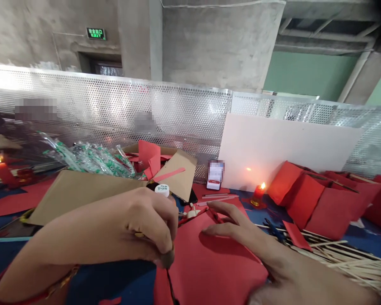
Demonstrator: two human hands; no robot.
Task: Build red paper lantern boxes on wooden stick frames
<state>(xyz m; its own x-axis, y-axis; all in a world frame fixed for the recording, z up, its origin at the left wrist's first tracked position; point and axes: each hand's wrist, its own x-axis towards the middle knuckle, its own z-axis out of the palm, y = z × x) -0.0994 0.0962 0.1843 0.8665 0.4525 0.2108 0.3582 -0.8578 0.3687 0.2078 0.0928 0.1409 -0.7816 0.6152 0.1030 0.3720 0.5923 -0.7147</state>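
Observation:
A red paper piece, folded into a box-like shape, lies in front of me. My left hand is closed in a pinch at its left edge, the fingertips pointing down. What the pinch holds is hidden; a thin dark strip runs along the paper edge below it. My right hand rests on the paper's right side with its fingers apart, index and middle fingertips near the far edge. Just behind my left hand shows the white cap of a bottle.
A lit red candle burns beyond my right hand; another candle burns far left. Red paper boxes and thin wooden sticks lie right. Cardboard, green-printed plastic packets and a phone-like screen stand before a perforated metal panel.

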